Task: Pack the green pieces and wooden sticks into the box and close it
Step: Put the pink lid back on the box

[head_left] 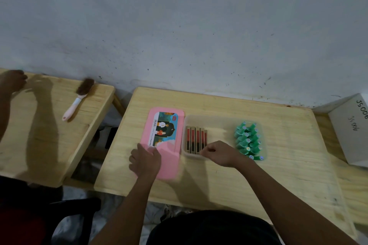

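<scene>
A clear plastic box (217, 120) lies on the wooden table (219, 181). Several wooden sticks with red and black bands (196, 140) stand side by side in its left part. Several green pieces (248, 141) are packed in its right part. A pink lid with a picture label (162, 141) lies flat to the left of the box. My left hand (145, 160) grips the lid's near left edge. My right hand (218, 153) is closed at the box's near edge, beside the sticks; what its fingers pinch is hidden.
A second wooden table (49, 135) stands to the left with a pink-handled brush (78, 98) on it and another person's hand (12, 81) at its far corner. A white carton (352, 127) sits at the right. A grey wall runs behind.
</scene>
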